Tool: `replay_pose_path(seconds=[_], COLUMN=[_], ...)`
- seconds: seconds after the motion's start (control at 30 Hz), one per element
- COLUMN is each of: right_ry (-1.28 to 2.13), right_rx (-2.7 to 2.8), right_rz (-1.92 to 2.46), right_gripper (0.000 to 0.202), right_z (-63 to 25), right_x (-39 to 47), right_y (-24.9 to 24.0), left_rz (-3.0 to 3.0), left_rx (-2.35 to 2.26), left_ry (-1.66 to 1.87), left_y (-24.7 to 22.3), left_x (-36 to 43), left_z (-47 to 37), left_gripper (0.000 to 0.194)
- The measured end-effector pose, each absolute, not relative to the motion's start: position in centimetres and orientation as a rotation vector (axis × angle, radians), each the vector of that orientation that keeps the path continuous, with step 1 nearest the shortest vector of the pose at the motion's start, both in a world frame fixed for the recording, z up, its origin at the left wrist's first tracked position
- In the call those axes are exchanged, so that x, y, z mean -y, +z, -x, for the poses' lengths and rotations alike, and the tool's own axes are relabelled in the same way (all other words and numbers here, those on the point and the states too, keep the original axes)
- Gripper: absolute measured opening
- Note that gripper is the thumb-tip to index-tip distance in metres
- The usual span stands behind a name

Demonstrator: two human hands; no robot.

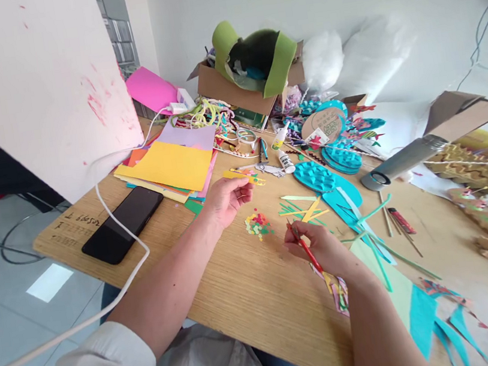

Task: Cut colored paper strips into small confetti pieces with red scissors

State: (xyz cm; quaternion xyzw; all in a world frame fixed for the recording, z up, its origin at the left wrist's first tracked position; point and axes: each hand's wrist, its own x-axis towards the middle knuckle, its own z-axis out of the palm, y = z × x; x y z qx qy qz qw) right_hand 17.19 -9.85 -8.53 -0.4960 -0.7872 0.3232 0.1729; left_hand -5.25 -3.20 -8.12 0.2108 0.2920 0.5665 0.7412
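Forearms (180, 277) are slanting inward — I'm pinching a yellow strip (232, 175) in left grip (228, 200), red tool (310, 255) in right grip (326, 249).

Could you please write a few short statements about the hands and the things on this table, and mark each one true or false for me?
1. The right hand holds a red tool. True.
2. A black phone lies toward the left side of the table. True.
3. The left hand grips the phone. False: it holds a piece of yellow paper.
4. The small paper bits are all blue. False: red, green and yellow ones show among them.
5. A cardboard box stands at the back of the table. True.
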Motion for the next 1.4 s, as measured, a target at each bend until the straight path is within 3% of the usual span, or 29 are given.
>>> replay_pose_path(seconds=[0.13,0.27,0.43,0.77,1.13,1.4], right_ry=[0.829,0.469,0.294,0.463,0.539,0.674], right_rx=[2.210,2.219,2.289,2.375,2.282,2.307], right_rz=[1.305,1.282,1.215,1.223,1.307,1.341], right_gripper=[0.003,0.015,0.024,0.022,0.018,0.014], right_z=[-16.8,-14.4,-12.8,-14.0,-15.6,-16.1], right_x=[10.0,10.0,10.0,10.3,10.0,10.2], right_y=[-8.8,-10.4,-10.8,-10.3,-10.0,-8.7], left_rz=[-0.523,-0.543,-0.535,-0.731,-1.789,-2.069], left_rx=[-0.692,-0.722,-0.724,-0.866,-1.714,-1.983], left_ry=[1.166,1.156,1.172,1.105,0.267,0.151], left_y=[-8.2,-8.3,-8.3,-8.1,-8.2,-8.0], left_x=[3.2,3.2,3.2,3.2,2.9,3.6], left_z=[5.2,5.2,5.2,5.5,7.3,7.7], left_gripper=[0.005,0.004,0.003,0.004,0.018,0.024])
